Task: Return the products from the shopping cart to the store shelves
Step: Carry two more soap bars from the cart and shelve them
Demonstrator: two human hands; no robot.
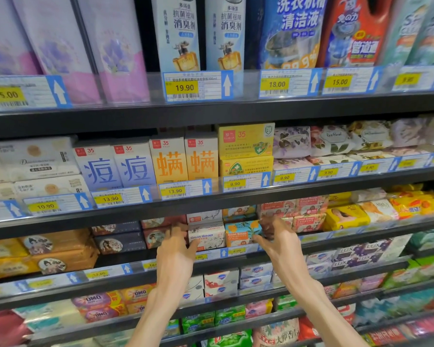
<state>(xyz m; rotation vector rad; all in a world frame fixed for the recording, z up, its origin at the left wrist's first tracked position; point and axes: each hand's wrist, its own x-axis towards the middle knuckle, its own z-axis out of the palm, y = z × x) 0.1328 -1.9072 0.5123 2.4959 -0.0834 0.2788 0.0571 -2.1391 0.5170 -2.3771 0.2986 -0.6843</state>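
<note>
Soap shelf [236,259] — both hands [178,249] flank upright boxes [207,236].

Stacked shelves, one above another. Top shelf [211,116]: tall boxes at left, two spray bottles [201,33] in the middle, detergent bottles [323,31] to the right. Next shelf down: upright soap cartons [150,164] in a row at centre, wrapped bars [331,144] stacked to their right. One shelf lower: two Goat Soap boxes [226,236] side by side at the front edge, left hand [176,249] just left of them, right hand [276,239] just right, more boxes stacked behind. Price tags [183,87] along every shelf lip.
</note>
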